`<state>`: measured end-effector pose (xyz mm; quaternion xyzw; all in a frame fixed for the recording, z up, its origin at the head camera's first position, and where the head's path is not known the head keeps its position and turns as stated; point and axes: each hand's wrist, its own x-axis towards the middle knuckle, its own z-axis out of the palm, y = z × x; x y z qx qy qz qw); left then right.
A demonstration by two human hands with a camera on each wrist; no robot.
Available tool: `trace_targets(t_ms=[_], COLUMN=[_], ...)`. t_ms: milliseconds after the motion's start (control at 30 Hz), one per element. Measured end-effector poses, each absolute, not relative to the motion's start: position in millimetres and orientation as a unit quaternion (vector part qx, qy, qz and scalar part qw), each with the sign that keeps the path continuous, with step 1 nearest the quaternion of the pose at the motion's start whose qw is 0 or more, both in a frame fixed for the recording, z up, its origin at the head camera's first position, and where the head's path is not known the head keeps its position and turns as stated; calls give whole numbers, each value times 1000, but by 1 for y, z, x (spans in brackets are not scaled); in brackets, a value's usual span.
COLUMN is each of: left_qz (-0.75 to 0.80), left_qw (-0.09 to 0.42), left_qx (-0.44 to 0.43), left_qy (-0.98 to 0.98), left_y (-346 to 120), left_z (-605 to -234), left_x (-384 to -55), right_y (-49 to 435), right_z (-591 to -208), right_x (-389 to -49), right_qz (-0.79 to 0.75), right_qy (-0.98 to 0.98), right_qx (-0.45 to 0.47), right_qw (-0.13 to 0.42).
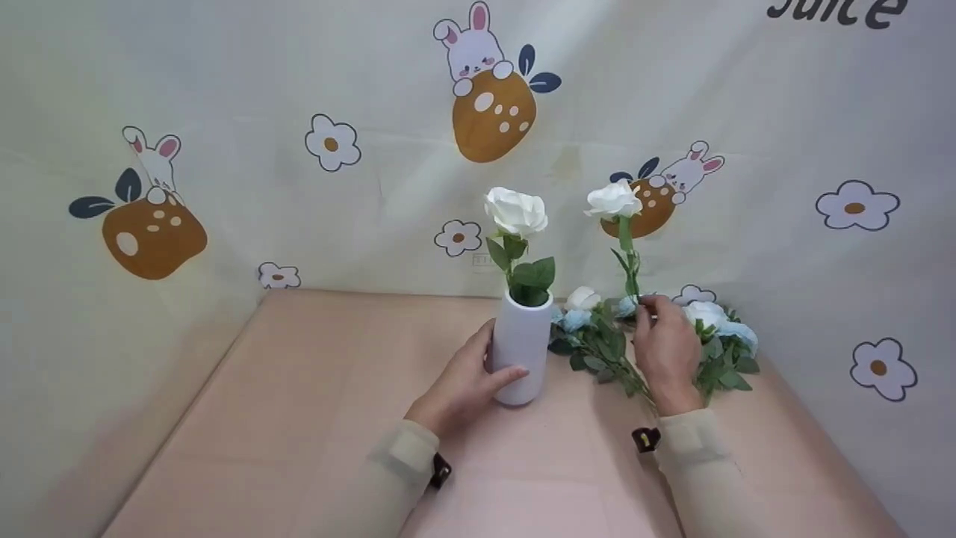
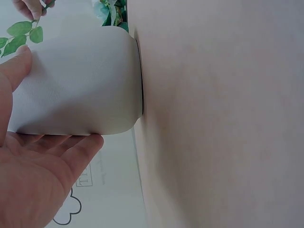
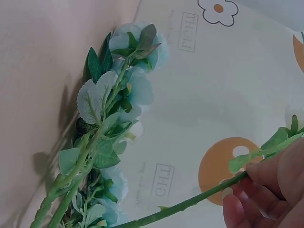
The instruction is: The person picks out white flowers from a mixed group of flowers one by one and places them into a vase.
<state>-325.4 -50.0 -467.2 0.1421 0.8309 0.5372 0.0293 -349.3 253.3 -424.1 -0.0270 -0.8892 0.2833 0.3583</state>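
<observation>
A white vase (image 1: 517,351) stands upright on the table with one white rose (image 1: 517,212) in it, green leaves at the vase mouth. My left hand (image 1: 467,381) grips the vase around its lower body, thumb across the front and fingers behind. To the right, my right hand (image 1: 668,351) pinches the green stem (image 3: 190,202) of a second white rose (image 1: 614,199), which it holds upright beside the vase. In the right wrist view, thumb and fingertips close on this stem just below its leaves.
Artificial flowers with pale blue blooms (image 3: 137,88) and leafy stems (image 1: 609,347) lie on the table behind and around the right hand. A white bloom (image 1: 706,314) lies among them at the right. Behind the pink-covered table (image 1: 299,418) hangs a printed backdrop (image 1: 373,75).
</observation>
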Motion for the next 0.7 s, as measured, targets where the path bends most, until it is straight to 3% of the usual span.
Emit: trace_targets(t_ms=[700], left_qz=[539], left_qw=[39], left_qx=[134], left_qy=[830], left_y=[-50], left_z=[-466], left_x=[-325], right_y=[241], right_z=[-405], right_x=[-337], right_qz=[337], right_qy=[-868], right_qx=[-2], right_qw=[366])
